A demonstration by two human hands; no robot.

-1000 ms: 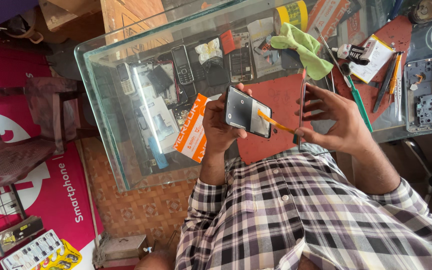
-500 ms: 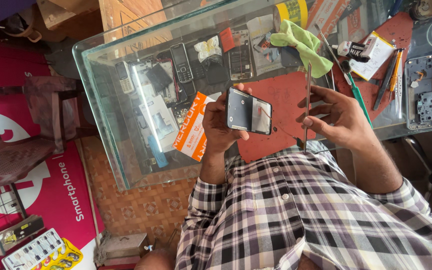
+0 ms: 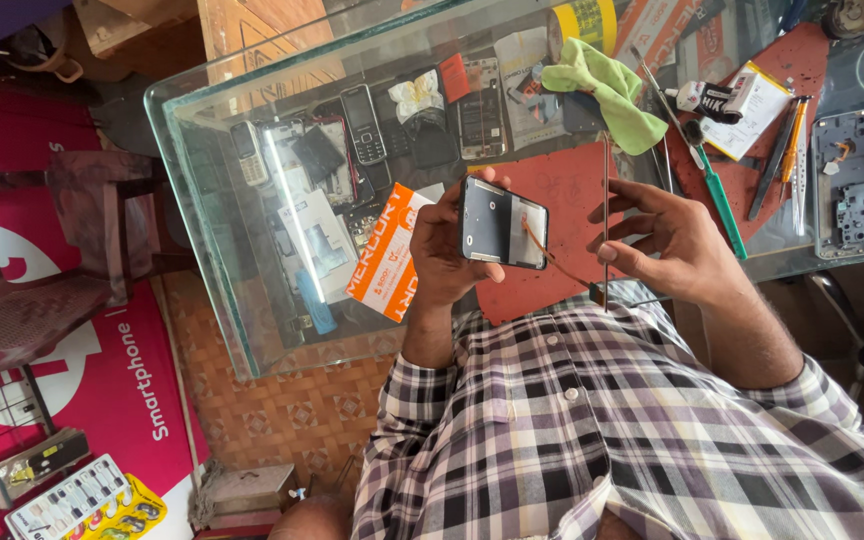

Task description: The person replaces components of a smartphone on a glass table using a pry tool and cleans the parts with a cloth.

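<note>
My left hand (image 3: 440,252) grips a dark phone body (image 3: 503,222) with its back open, held above the red work mat (image 3: 562,190). A thin orange strip (image 3: 550,256) runs from the phone's lower edge toward my right hand (image 3: 670,245). That hand pinches a long thin rod-like tool (image 3: 607,190) that stands upright just right of the phone. The two hands are a short gap apart over the glass counter (image 3: 252,300).
Under the glass lie several old phones (image 3: 362,122) and an orange box (image 3: 384,262). A green cloth (image 3: 602,90), a green-handled screwdriver (image 3: 720,195), tweezers (image 3: 790,150), a glue tube (image 3: 702,97) and a grey phone frame (image 3: 852,180) sit on top. A brown plastic chair (image 3: 42,290) stands at the left.
The phone has turned in my left hand. My right hand has drawn away to the right, and the thin tool now stands upright beside the phone with the orange strip stretched between.
</note>
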